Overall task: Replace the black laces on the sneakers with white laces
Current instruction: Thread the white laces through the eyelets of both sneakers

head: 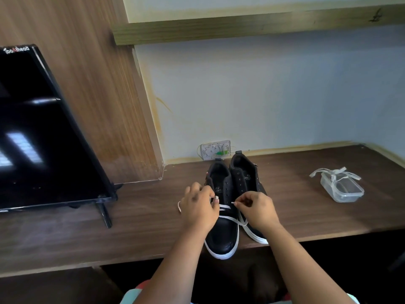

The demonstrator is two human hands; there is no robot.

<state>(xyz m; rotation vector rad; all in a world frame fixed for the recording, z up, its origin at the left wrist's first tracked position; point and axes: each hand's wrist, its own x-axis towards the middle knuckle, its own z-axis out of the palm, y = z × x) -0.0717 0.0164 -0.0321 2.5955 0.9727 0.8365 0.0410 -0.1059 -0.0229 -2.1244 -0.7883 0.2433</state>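
At the front edge of a wooden desk [142, 218], a left hand [200, 208] and a right hand [258, 210] each pinch an end of a white lace [228, 218] threaded across the lowest eyelets of the near black sneaker [221, 224]. The second sneaker [245, 172] stands touching it. Farther right, another white lace [334, 173] drapes a clear container [341, 188]; a television [43, 132] stands left.

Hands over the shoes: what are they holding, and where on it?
Each holds the white lace near one end: the left hand pinches one tip, the right hand the other, above the near sneaker.
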